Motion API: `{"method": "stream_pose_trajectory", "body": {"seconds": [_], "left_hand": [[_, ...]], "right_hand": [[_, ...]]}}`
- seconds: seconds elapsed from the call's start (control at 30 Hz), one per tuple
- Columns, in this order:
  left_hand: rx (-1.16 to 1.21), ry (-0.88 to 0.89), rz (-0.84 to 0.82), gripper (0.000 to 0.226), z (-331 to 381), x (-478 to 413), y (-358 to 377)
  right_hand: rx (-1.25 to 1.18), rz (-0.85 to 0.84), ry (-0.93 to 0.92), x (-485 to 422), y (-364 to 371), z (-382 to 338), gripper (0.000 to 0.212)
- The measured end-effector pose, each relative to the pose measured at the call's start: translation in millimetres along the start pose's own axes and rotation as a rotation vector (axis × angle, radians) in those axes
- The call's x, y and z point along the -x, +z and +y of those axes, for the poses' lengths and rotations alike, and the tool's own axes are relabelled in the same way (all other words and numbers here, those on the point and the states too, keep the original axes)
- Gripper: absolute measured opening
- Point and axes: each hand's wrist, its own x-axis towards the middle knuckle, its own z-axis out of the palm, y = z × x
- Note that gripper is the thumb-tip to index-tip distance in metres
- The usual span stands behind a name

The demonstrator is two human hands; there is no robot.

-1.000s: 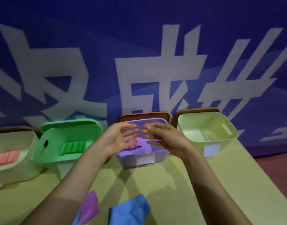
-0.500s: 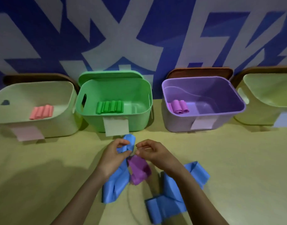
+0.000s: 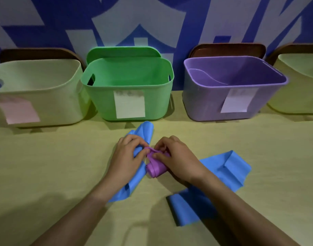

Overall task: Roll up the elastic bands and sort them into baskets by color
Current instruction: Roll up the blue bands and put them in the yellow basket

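Item in hand: one purple band (image 3: 155,168), bunched and only partly rolled, lying on the table (image 3: 45,166) between my two hands, in front of the gap between the green basket (image 3: 102,103) and the purple basket (image 3: 205,103). Left hand (image 3: 129,155): fingers curled, thumb and fingertips pinching the band's upper end. Right hand (image 3: 177,157): fingers curled likewise, pinching the same end from the other side. Outstanding, loose and unrolled: one blue band (image 3: 145,130) running under my left hand, and a second blue band (image 3: 230,166), folded, passing beneath my right forearm; I cannot tell whether the flat blue piece nearer me belongs to it. Receptacles: a cream basket (image 3: 45,96) at far left and a pale yellow basket (image 3: 294,96) at far right complete the row. Basket floors are hidden behind the front walls, so sorted stock cannot be counted. Judgement: purple roll unfinished and not yet binned; the blue bands wait untouched.
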Motion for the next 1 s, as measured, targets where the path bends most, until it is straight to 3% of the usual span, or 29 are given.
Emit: {"method": "stream_pose_trajectory", "body": {"seconds": [0.13, 0.27, 0.43, 0.67, 0.77, 0.83, 0.87, 1.0], "left_hand": [[0.017, -0.011, -0.073, 0.01, 4.8, 2.0, -2.1], [0.127, -0.015, -0.153, 0.013, 20.5, 22.9, -20.4], [0.035, 0.121, -0.015, 0.003, 40.2, 62.2, -25.7], [0.486, -0.08, 0.155, 0.013, 82.6, 79.7, -51.3], [0.614, -0.121, 0.217, 0.01, 104.8, 72.1, -63.8], [0.651, -0.096, 0.218, 0.009, 111.3, 65.1, -70.4], [0.594, -0.092, 0.19, 0.005, 109.3, 62.1, -70.7], [-0.046, -0.247, 0.021, 0.043, 74.6, 63.2, -51.2]], "right_hand": [[-0.022, 0.045, 0.024, 0.8, 6.0, 6.2, 0.007], [-0.103, 0.076, 0.088, 13.6, 12.5, -3.7, 0.013], [0.122, 0.13, 0.006, 51.5, 20.9, -26.9, 0.026], [0.086, 0.4, -0.119, 90.3, 16.5, -61.8, 0.048], [-0.141, 0.428, -0.062, 94.4, 7.1, -79.4, 0.049], [-0.158, 0.429, -0.069, 92.9, 1.4, -84.7, 0.048], [-0.101, 0.434, -0.086, 89.5, -0.2, -83.0, 0.045], [0.134, 0.358, -0.055, 70.3, 10.0, -66.5, 0.038]]}}
